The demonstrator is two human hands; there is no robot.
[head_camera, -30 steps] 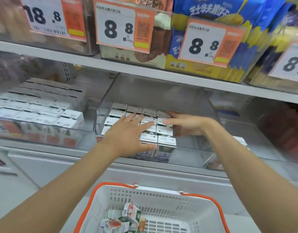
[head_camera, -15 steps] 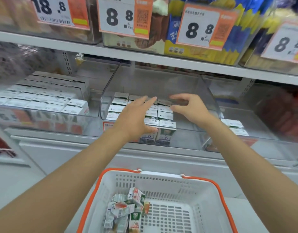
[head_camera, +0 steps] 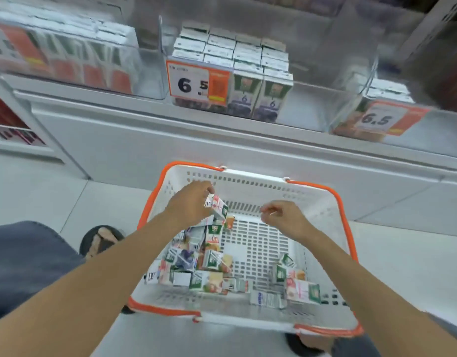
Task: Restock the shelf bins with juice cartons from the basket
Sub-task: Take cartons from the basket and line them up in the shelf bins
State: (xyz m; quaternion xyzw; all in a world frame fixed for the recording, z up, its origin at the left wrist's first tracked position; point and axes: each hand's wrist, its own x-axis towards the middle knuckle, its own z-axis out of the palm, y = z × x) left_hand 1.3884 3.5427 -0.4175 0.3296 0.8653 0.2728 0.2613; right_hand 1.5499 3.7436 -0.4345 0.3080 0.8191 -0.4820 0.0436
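A white basket (head_camera: pixel 258 186) with orange rims stands on the floor below me, holding several small juice cartons (head_camera: pixel 204 264) piled at its left and a few at its right (head_camera: pixel 297 284). My left hand (head_camera: pixel 191 204) is inside the basket's far left and grips a red-and-green juice carton (head_camera: pixel 218 207), lifted above the pile. My right hand (head_camera: pixel 281 217) hovers over the bare basket floor with fingers loosely curled, holding nothing. Above, the middle clear shelf bin (head_camera: pixel 325 104) holds rows of purple-fronted cartons (head_camera: pixel 261 96) on its left side.
A bin of red-fronted cartons (head_camera: pixel 75 63) sits at the left, another bin (head_camera: pixel 376 112) with a 6.5 price tag at the right. The white shelf base (head_camera: pixel 170 135) runs behind the basket. My knee (head_camera: pixel 24 256) and sandalled foot (head_camera: pixel 101 238) are at the left.
Both hands have left the middle shelf bin and come down into the basket. My left hand has taken hold of a carton. The view has tipped down from the shelves to the basket.
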